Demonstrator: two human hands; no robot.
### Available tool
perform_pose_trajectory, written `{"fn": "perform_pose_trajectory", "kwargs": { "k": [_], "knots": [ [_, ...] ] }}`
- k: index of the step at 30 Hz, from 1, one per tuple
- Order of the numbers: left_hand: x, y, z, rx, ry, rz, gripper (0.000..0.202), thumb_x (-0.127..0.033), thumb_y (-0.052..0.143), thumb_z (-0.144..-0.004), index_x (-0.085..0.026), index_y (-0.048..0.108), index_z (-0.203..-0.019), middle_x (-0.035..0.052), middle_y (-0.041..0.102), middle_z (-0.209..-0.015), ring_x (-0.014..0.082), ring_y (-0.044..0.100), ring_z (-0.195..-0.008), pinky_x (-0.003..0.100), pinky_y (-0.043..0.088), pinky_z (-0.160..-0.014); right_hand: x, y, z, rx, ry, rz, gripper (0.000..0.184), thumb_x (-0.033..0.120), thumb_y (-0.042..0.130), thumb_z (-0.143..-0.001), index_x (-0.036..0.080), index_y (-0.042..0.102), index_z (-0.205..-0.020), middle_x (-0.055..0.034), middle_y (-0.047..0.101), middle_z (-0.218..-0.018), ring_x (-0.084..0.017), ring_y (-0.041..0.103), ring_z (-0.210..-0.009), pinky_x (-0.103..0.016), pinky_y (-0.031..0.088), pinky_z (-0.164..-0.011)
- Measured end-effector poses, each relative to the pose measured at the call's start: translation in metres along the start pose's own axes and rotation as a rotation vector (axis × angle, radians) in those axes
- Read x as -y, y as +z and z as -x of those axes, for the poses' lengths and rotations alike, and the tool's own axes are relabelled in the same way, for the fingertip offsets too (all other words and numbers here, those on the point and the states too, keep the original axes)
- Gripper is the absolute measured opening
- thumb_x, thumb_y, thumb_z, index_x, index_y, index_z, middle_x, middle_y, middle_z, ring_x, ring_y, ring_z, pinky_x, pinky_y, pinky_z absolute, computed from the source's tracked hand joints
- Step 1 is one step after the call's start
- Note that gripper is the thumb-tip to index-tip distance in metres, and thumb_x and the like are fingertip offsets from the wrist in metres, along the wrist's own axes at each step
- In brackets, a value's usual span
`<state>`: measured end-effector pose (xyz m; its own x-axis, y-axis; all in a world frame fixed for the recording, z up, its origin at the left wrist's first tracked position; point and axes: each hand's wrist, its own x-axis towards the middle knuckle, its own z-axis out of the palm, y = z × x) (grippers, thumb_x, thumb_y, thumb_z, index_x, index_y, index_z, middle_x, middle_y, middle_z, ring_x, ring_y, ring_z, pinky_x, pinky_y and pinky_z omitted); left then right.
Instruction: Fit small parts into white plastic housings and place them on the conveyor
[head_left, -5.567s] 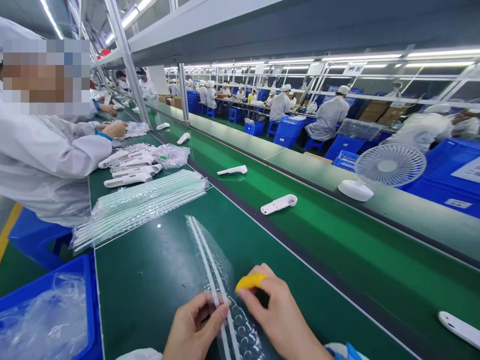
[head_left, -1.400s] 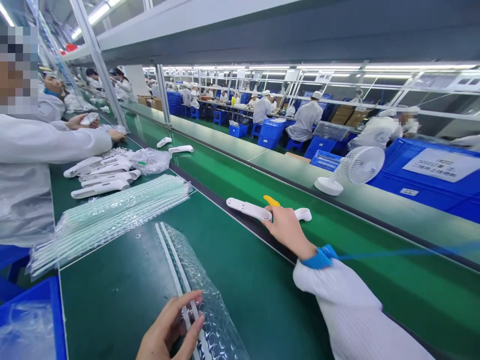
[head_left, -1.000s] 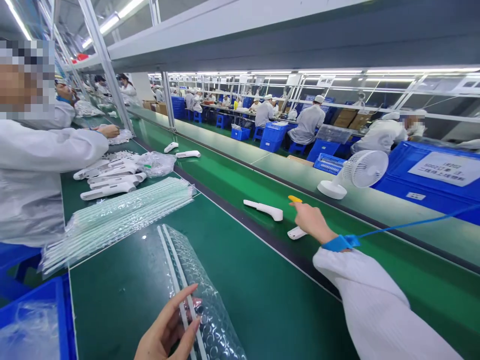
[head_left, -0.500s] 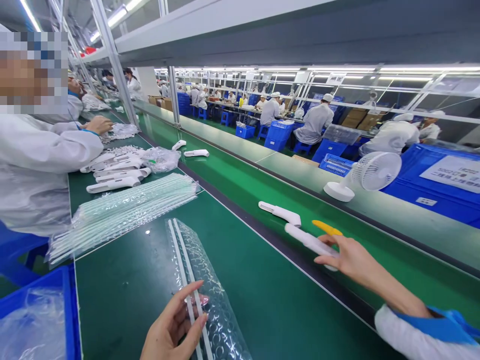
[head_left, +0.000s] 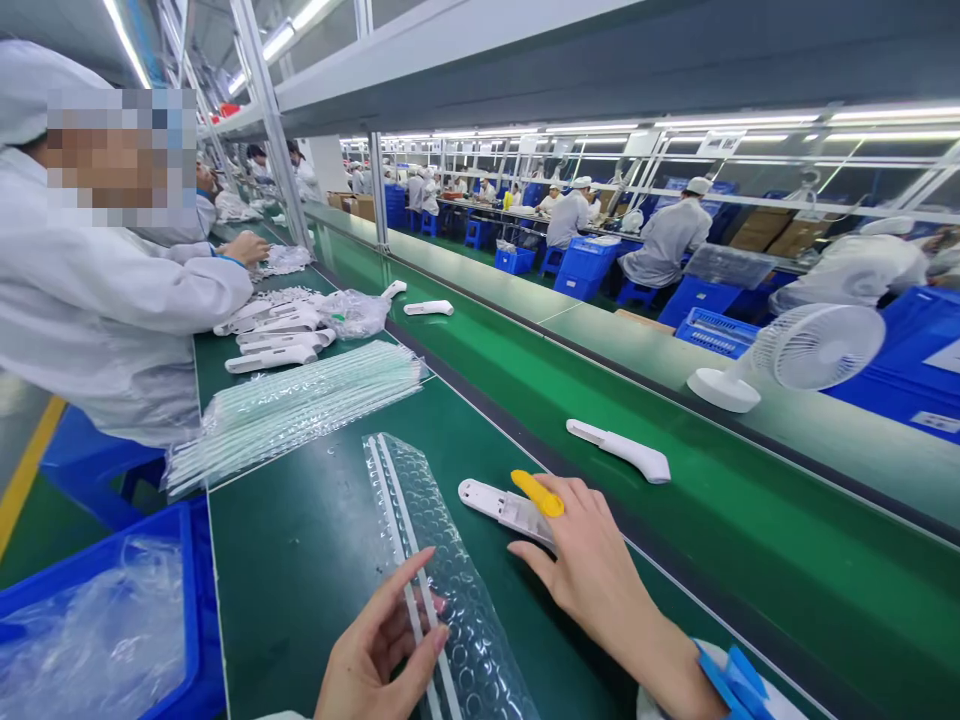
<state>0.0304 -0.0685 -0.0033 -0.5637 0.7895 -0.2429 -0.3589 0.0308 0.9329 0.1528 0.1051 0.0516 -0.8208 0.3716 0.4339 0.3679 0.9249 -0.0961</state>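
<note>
Wht. handle lies on table approx. 10-to-4 o'clock, at 1–2 o'clock from your L hand (round white strips, grip unclear), nearer your R hand, loosely spread over its 4-o'clock end.

A small white desk fan stands at the right of the frame on a pale ledge, a large blue crate and a latticed blue basket behind it. A co-worker in white coat and cap fills the upper left — a blue stool just below, a blue bin of crumpled clear plastic in the lower left corner. Workers in white sit across the upper right background, near cardboard boxes — all beneath a grey overhead shelf spanning the top.
</note>
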Motion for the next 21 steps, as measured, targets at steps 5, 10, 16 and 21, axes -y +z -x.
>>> {"fn": "perform_pose_trajectory", "kwargs": {
  "k": [5,10,16,21],
  "knots": [
    [0.002,0.003,-0.002,0.042,0.005,0.096,0.061,-0.029,0.073,-0.069,-0.03,0.047,-0.124,-0.0027,0.068,-0.087,0.0134,0.062,-0.089,0.019,0.049,-0.082,0.045,-0.002,0.021,0.087,0.039,-0.398,0.013,0.015,0.047,-0.083,0.022,0.057,-0.088,-0.0038,0.057,-0.084,-0.019,0.053,-0.077,-0.033,0.048,-0.062],
    [0.0,0.006,-0.003,0.091,-0.056,0.163,0.062,-0.029,0.075,-0.067,-0.03,0.048,-0.124,-0.0022,0.067,-0.081,0.0132,0.062,-0.081,0.022,0.05,-0.079,0.065,0.022,0.034,0.168,0.256,-0.409,0.019,0.014,0.045,-0.082,0.023,0.061,-0.087,-0.0039,0.057,-0.082,-0.022,0.053,-0.076,-0.036,0.047,-0.059],
    [0.0,0.009,0.0,0.077,-0.034,0.173,0.055,-0.027,0.075,-0.067,-0.03,0.055,-0.118,-0.0024,0.068,-0.077,0.0126,0.062,-0.078,0.02,0.05,-0.077,0.068,0.031,0.037,0.187,0.365,-0.479,0.018,0.015,0.049,-0.08,0.024,0.064,-0.078,-0.0033,0.059,-0.079,-0.023,0.053,-0.077,-0.039,0.047,-0.063],
    [0.003,0.008,0.001,0.057,-0.009,0.101,0.049,-0.028,0.075,-0.066,-0.03,0.059,-0.113,0.0,0.07,-0.093,0.0131,0.063,-0.078,0.018,0.05,-0.076,0.07,0.035,0.04,0.175,0.359,-0.445,0.019,0.015,0.048,-0.077,0.024,0.065,-0.076,-0.004,0.06,-0.078,-0.024,0.053,-0.075,-0.038,0.046,-0.061]
  ]
}}
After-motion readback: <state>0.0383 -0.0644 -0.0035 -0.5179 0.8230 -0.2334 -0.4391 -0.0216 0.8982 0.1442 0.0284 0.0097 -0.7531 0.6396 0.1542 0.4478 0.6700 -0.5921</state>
